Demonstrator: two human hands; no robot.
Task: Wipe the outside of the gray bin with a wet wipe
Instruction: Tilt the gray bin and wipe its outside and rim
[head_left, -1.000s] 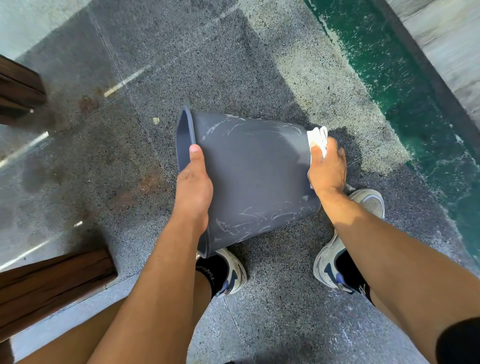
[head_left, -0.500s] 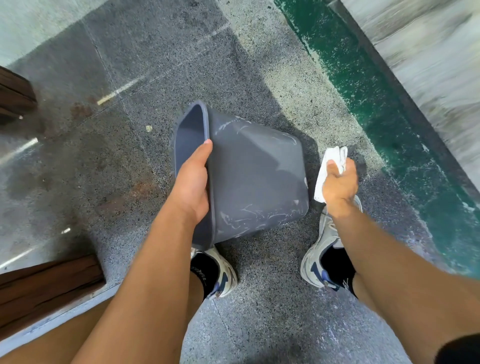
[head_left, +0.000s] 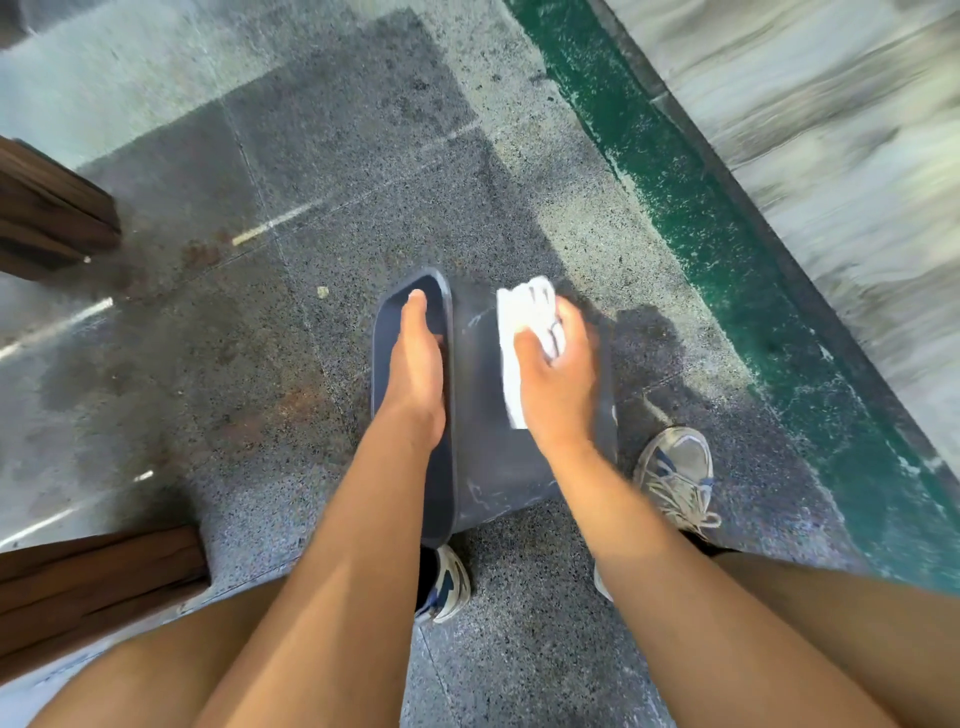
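The gray bin (head_left: 483, 457) lies tipped on its side above the floor, its open mouth facing left and its outer wall streaked with pale marks. My left hand (head_left: 418, 374) grips the rim, thumb on top and fingers hidden inside the mouth. My right hand (head_left: 558, 384) presses a folded white wet wipe (head_left: 522, 332) flat against the bin's upper side wall, close to the rim. The bin's base is hidden behind my right hand and forearm.
Speckled stone floor (head_left: 291, 395) surrounds me, with my two sneakers (head_left: 678, 475) just under the bin. Dark wooden furniture pieces sit at the left edge (head_left: 52, 208) and lower left (head_left: 98, 587). A green painted strip (head_left: 727, 249) and a pale wall run along the right.
The bin has turned so its mouth shows more toward me. My right hand, which was off the bin beside its base, has come back onto the side wall near the rim with the wipe.
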